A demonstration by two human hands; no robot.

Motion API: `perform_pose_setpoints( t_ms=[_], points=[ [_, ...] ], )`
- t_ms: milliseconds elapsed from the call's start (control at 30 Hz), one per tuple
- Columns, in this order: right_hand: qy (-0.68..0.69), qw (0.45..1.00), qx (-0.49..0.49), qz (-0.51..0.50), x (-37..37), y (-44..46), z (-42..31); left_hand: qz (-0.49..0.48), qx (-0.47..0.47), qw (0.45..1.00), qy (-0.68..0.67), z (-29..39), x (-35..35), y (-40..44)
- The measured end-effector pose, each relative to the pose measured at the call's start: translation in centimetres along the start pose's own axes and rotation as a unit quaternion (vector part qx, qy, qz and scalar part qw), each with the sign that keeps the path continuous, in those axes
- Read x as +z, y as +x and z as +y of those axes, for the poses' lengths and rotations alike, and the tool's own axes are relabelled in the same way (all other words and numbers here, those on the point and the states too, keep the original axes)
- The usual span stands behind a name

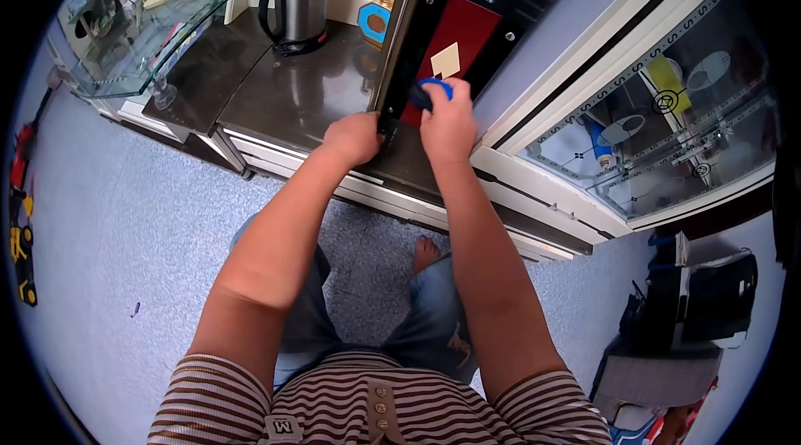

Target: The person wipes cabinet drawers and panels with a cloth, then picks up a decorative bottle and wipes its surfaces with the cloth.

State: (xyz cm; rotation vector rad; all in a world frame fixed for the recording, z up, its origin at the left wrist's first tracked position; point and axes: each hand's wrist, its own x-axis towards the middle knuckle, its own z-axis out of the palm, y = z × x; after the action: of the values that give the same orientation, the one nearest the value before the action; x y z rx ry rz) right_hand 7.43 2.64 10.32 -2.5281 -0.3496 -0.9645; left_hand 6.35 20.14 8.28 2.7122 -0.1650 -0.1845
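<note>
A tall black-and-red panel (460, 38) stands upright on the dark countertop, with screws, vents and a coiled metal part on its face. My left hand (355, 138) is closed at the lower left edge of this panel, its fingers curled around the frame. My right hand (449, 124) is closed on a small blue-and-black object (432, 92), held against or just in front of the red strip. Its exact kind is partly hidden by my fingers. A cream diamond shape (446, 60) shows just above it.
On the dark countertop (325, 82) stand a steel thermos jug (302, 3) and a blue-and-gold bottle (375, 21). A glass shelf (158, 49) juts out at left. A glass-fronted white cabinet (521, 140) is at right. Bags (709, 295) lie lower right; toys (22, 236) hang far left.
</note>
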Motion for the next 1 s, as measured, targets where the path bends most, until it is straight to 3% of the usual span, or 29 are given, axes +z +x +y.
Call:
perform_pose_setpoints(
  t_ms=[67,167,200,267,333,400,433,567,633,800,900,1000],
  points=[
    [-0.017,1.0,0.001,-0.018,0.8,-0.7,0.2,-0.015,-0.002,1.0,0.001,0.1,-0.2,-0.1],
    [-0.05,0.98,0.061,-0.181,1.2,-1.2,0.6,-0.012,0.009,1.0,0.015,-0.1,0.3,-0.2],
    [-0.049,0.98,0.064,-0.182,1.6,-1.7,1.3,-0.014,0.009,1.0,0.017,-0.1,0.5,-0.3],
    [-0.01,0.956,0.109,-0.274,2.1,-2.0,2.7,-0.017,0.014,1.0,0.016,0.0,0.3,-0.4],
    [0.013,0.962,0.115,-0.249,0.9,-1.3,2.3,-0.025,0.016,0.999,0.019,0.1,0.1,-0.5],
    [0.068,0.997,0.029,-0.002,-0.4,-0.4,1.5,-0.031,0.013,0.999,0.017,0.1,-0.1,-0.6],
    [0.094,0.994,0.015,0.055,-1.1,0.2,1.0,-0.027,0.013,0.999,0.011,0.1,-0.1,-0.8],
    [0.094,0.989,0.026,0.114,-1.0,0.5,0.5,-0.039,0.017,0.999,0.007,0.4,-0.4,-0.9],
    [0.035,0.997,0.065,0.022,-0.2,-0.1,0.7,-0.042,0.021,0.999,0.009,0.4,-0.2,-0.7],
    [0.041,0.991,0.104,-0.078,1.9,-1.7,2.0,-0.064,0.017,0.998,0.019,1.2,-0.5,-1.0],
    [0.003,0.958,0.139,-0.251,3.9,-3.3,3.6,-0.062,0.012,0.998,0.014,1.2,-0.6,-1.1],
    [-0.01,0.936,0.143,-0.322,4.1,-3.3,4.1,-0.064,0.013,0.998,0.003,0.7,-0.4,-0.9]
  ],
)
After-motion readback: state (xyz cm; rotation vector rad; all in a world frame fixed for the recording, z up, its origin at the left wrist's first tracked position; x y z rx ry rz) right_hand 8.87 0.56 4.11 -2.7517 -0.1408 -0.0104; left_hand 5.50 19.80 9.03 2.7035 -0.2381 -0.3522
